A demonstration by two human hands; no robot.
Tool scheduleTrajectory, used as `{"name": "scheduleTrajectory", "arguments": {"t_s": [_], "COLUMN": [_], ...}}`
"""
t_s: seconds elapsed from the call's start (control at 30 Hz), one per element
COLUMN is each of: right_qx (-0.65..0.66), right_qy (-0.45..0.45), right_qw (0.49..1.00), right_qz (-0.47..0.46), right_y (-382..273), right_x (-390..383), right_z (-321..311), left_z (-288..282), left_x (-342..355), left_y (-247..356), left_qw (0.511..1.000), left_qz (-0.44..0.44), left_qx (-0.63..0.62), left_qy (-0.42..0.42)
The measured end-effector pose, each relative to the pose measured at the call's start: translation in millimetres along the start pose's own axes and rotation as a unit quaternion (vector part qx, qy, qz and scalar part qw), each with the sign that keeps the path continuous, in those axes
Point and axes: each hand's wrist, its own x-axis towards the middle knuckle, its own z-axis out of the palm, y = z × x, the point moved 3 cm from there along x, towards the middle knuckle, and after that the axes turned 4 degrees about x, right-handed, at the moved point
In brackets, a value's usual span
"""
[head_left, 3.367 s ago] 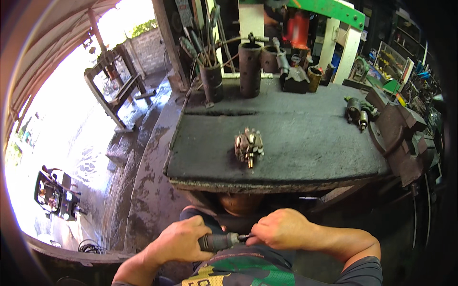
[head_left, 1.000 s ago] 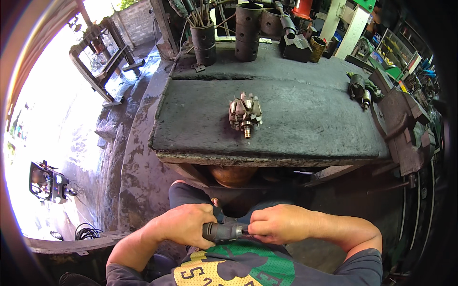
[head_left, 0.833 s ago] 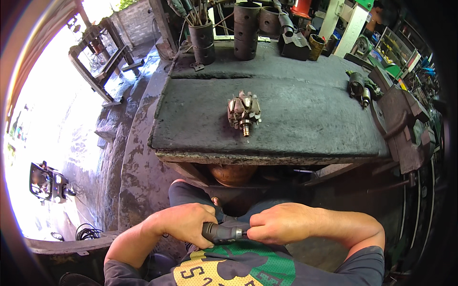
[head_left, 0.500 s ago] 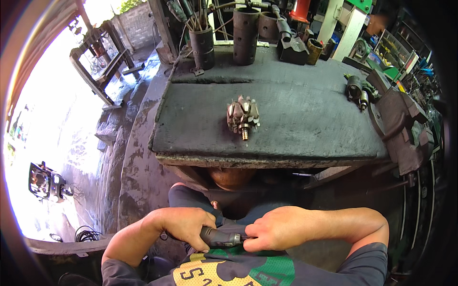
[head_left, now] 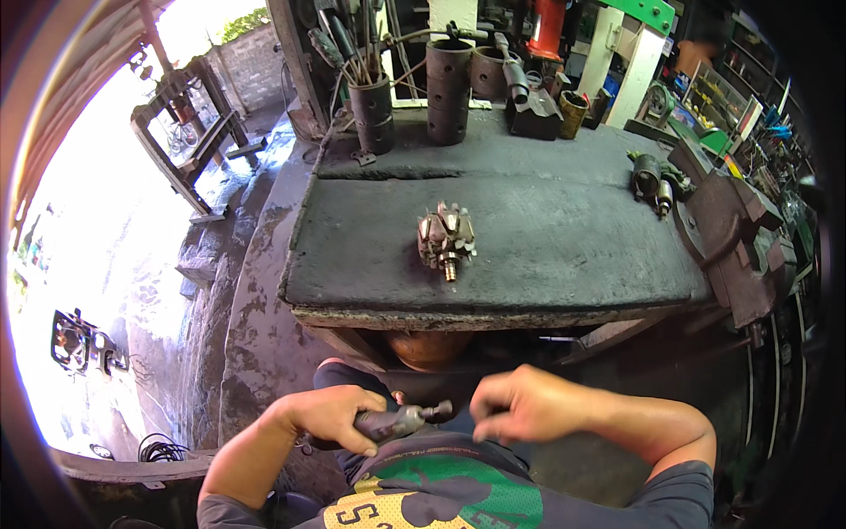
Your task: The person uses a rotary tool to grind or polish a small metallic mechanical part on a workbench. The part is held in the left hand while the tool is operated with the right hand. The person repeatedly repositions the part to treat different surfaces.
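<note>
while the left hand (head_left: pixel 337 416) grips the handheld tool (head_left: pixel 388 426), its long axis points right, nose (head_left: pixel 435 412) just short of the loosely parted right hand (head_left: pixel 527 404), nothing in it afaict

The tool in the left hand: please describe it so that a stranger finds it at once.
From the dark bench, go down past its front edge to the left hand. The tool is in its grip, pointing toward the right hand but apart from it. Unlike the printed shirt below, it is plain dark grey, stubby, with a narrower, knobbed end.
</note>
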Motion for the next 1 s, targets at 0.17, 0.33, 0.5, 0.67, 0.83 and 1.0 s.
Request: {"name": "scheduleTrajectory", "arguments": {"t_s": [0.17, 0.33, 0.5, 0.67, 0.83, 1.0], "right_qx": [-0.217, -0.317, -0.412, -0.368, -0.408, -0.438], "right_qy": [0.379, 0.477, 0.539, 0.533, 0.527, 0.528], "right_qw": [0.898, 0.820, 0.734, 0.762, 0.745, 0.724], "right_qz": [-0.054, 0.007, 0.030, 0.003, 0.004, 0.072], "right_y": [4, 12, 1, 15, 33, 14], "right_x": [10, 33, 66, 114, 132, 116], "right_z": [-125, -257, -333, -387, -403, -391], "left_z": [14, 20, 31, 49, 78, 71], "left_x": [20, 35, 21, -13, -44, -45], "left_y": [-27, -42, -57, -75, -71, -42], "left_qw": [0.958, 0.946, 0.953, 0.919, 0.826, 0.823], "left_qz": [-0.009, -0.035, -0.036, -0.069, -0.052, -0.018], "left_qx": [-0.254, -0.271, -0.229, -0.262, -0.385, -0.358], "left_qy": [0.133, 0.173, 0.193, 0.285, 0.409, 0.440]}}
